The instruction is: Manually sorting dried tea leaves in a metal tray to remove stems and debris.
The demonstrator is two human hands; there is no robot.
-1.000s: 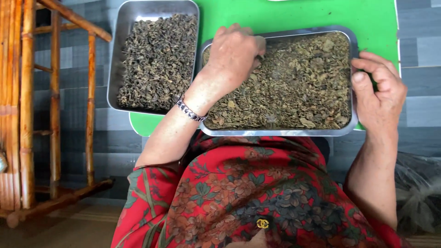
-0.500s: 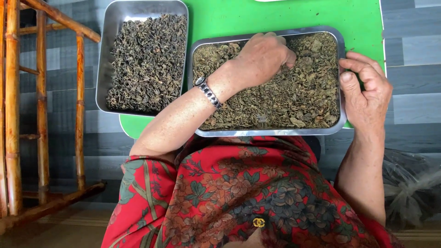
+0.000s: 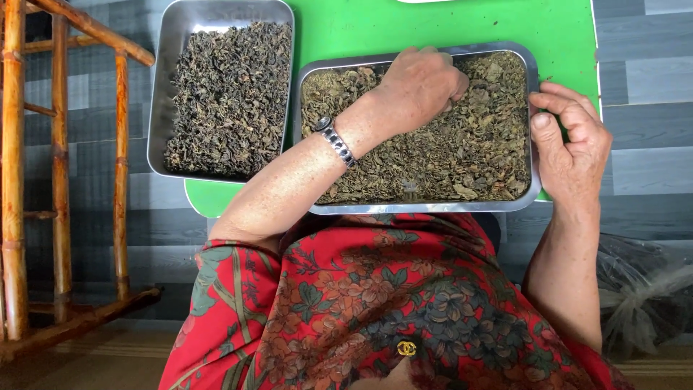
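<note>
Left hand (image 3: 422, 83): curled knuckles-up over the leaves in the near tray (image 3: 426, 207), fingertips buried, so cannot tell whether the grip is closed on a pinch or only raking.
Right hand (image 3: 574, 144): grip clamped on the right rim of that tray, thumb on the edge, fingers curled outside it.
Dried leaves (image 3: 476, 144): olive-brown, loose, spread across the tray floor, under and to the right of the left grip.
Tray axis: long side runs left to right, from one grip to the other; level on the green table (image 3: 447, 25).
Second tray (image 3: 162, 94): left of the left grip, long side running away from the body, filled with darker leaves (image 3: 231, 94); just beside the near tray, contact not clear.
Risk: near edge looks to overhang the table toward the lap; a downward pull by the right grip could likely tip it and spill leaves.
Risk 2: a brisk sweep by the left grip could flick leaves over the low rim.
Wristwatch (image 3: 336, 141): metal band on the left wrist.
</note>
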